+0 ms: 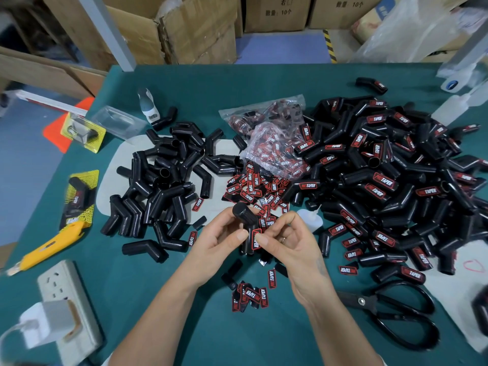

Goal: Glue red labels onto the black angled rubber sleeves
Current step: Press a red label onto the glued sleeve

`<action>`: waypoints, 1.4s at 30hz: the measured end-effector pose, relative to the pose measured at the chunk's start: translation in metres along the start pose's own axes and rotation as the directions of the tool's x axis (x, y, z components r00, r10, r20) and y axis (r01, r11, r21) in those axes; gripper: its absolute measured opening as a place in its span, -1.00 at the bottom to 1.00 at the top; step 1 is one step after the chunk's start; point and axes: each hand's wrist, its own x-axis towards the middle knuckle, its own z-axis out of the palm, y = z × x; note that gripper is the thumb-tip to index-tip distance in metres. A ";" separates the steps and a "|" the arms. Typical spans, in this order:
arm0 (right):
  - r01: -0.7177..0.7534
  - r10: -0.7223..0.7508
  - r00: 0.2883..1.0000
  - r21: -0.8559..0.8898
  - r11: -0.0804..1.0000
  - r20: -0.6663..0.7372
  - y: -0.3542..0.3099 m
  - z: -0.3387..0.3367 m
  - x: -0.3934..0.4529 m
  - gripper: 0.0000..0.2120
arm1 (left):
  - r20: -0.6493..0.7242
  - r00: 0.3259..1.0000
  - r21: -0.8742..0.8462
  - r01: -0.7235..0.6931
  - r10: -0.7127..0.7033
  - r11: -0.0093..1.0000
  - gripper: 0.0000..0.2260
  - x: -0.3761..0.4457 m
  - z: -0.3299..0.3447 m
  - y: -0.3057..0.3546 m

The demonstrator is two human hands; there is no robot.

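1. Black rubber sleeve [247, 225] sits upright between both hands, above the table's [237, 336] near edge.
2. Left hand [219, 240] grips it.
3. Right hand's [286, 237] thumb presses its red label [255, 240].

table [264, 326] teal | sleeves [163, 180] black | labels [254, 191] red-black, white lettering | knife [39, 254] yellow | scissors [401, 315] black

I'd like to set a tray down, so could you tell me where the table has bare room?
Bare green mat lies near you between the power strip and scissors, and at the far edge. The middle is crowded by sleeve piles.
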 end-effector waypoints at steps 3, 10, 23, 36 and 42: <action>0.005 -0.005 1.000 0.002 1.000 0.001 0.000 0.000 0.000 -0.72 | 0.003 1.000 -0.006 -0.003 0.003 1.000 -0.68 0.000 0.000 -0.001; 0.002 -0.002 1.000 -0.016 1.000 -0.008 -0.001 0.001 -0.001 -0.72 | 0.005 1.000 0.003 0.003 -0.003 1.000 -0.68 0.000 0.000 -0.002; 0.030 -0.031 0.999 -0.054 0.998 -0.014 0.002 0.000 -0.001 -0.72 | 0.003 0.999 0.017 0.044 -0.044 0.999 -0.69 0.000 -0.001 -0.007; 0.051 -0.053 0.998 -0.101 0.994 -0.014 0.004 0.000 -0.001 -0.76 | 0.009 1.000 -0.032 0.007 -0.006 0.999 -0.72 0.000 0.000 -0.004; 0.083 -0.087 0.996 -0.117 0.990 -0.025 0.003 -0.001 -0.001 -0.77 | 0.000 0.999 -0.031 -0.040 0.040 0.999 -0.68 0.002 0.002 0.000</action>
